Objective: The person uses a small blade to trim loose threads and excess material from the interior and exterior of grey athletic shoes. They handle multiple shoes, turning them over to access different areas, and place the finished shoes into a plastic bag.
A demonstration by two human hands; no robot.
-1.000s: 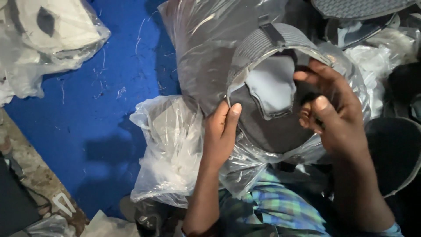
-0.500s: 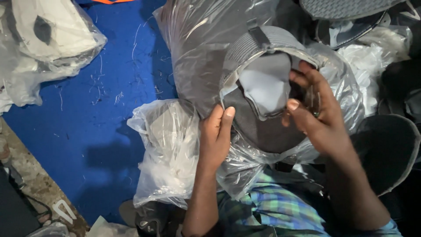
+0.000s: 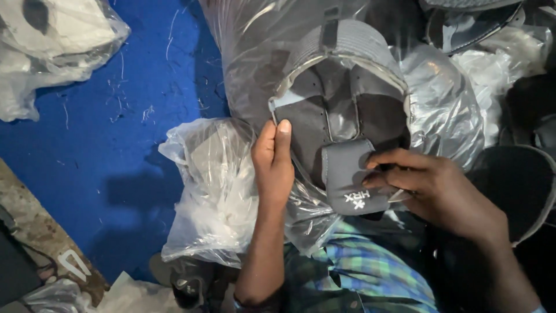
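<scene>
While the left hand [image 3: 277, 159] lies flat-fingered against the grey shoe upper's [image 3: 341, 110] left edge, the right hand [image 3: 440, 191] pinches its tongue [image 3: 350, 182]. It rests on clear plastic bags [image 3: 214, 191] over the lap, looking light, floppy and slippery on the plastic; the stitched rim seems the firmest hold. Its long axis runs away from the person, tongue nearest.

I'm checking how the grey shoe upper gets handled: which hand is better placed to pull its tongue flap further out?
Probably the right hand: its fingertips already pinch the tongue flap of the grey shoe upper. The left hand only steadies the upper's edge, beside a clear plastic bag.
</scene>
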